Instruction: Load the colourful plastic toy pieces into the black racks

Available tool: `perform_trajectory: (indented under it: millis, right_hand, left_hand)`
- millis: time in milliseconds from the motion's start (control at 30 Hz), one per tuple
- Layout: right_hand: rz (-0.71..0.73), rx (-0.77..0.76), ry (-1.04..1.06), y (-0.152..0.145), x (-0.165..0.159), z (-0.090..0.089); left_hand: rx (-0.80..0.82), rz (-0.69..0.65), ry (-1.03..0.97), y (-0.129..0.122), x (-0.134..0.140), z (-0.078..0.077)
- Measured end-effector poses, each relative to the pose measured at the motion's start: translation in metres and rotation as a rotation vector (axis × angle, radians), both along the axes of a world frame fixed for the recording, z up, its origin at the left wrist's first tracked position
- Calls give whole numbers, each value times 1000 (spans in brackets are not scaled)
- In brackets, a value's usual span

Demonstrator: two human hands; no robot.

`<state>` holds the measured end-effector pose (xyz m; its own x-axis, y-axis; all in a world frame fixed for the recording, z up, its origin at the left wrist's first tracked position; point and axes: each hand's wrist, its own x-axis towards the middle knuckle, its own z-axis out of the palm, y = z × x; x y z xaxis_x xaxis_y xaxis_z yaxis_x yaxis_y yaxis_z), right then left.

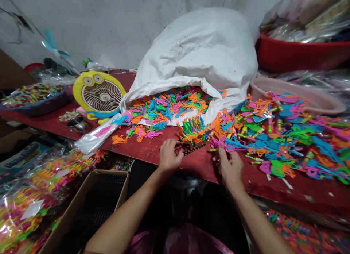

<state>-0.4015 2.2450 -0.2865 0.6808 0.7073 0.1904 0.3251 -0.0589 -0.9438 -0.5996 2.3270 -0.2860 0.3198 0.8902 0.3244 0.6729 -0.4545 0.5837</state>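
My left hand (170, 155) is closed on the left end of a black perforated rack (191, 149) at the table's front. Bright plastic toy pieces (194, 129) in orange, green and blue stand packed in a row along its back part. To the right of the rack, my right hand (230, 167) has its fingers drawn together at a small yellow-green stick (213, 150); the fingertips are partly hidden. A large heap of loose plastic pieces (290, 133), mixed with yellow-green sticks, lies beyond and right of this hand.
A white sack (197, 53) lies open at the back, spilling plastic pieces (169, 104). Left of it are a yellow fan (102, 93), a metal cup (78, 124) and a full basin (32, 106). A pink basin (300, 91) stands right. Below left is a carton (90, 206) of black racks.
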Motion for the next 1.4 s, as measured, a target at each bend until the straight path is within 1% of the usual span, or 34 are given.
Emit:
perform_trajectory:
  millis: [33,100,167,233,333,400,433,567,733,900,1033,1133,1200,1300,1333,1400]
  right_hand:
    - [-11,23,95,5,1,-1]
    - [-7,61,206,18,0,-4]
    - [21,74,268,30,-3,-7]
    - [73,50,298,38,-5,-10]
    - [144,-5,200,43,-6,-12]
    - [148,-31,115,44,-5,-12]
    - [140,-36,105,44,-4,-13]
    - [141,-21,178,51,-1,-16]
    - [193,-16,34,54,0,-16]
    - [161,-25,-72,50,-2,-8]
    - [150,-15,-102,50,-5,-8]
    - [152,2,-124,49,-5,-12]
    - [132,14,-143,48,-4,-16]
    - [90,45,-165,46,1,-21]
    - [87,52,-179,45,2,-22]
    - [88,56,-200,41,3,-21]
  left_hand:
    - [26,20,-16,-2,2,0]
    - [56,27,-22,-5,8,1]
    - [58,6,-21,-6,14,2]
    - [45,-9,-10,-5,21,3]
    - [27,10,12,-3,27,3]
    - [27,23,23,-2,30,4]
    - [33,25,32,-2,31,4]
    - [99,5,81,-2,34,3]
    - [146,28,82,-4,38,0]
    - [166,44,135,-7,43,-2]
    - [153,70,192,-6,45,-1]
    - [101,46,151,-4,44,-2]
    - [67,0,107,-4,40,-4]
    - [92,-55,19,-9,29,-5]
    - [114,-50,-22,-11,24,-5]
    - [148,5,-104,-12,14,-4]
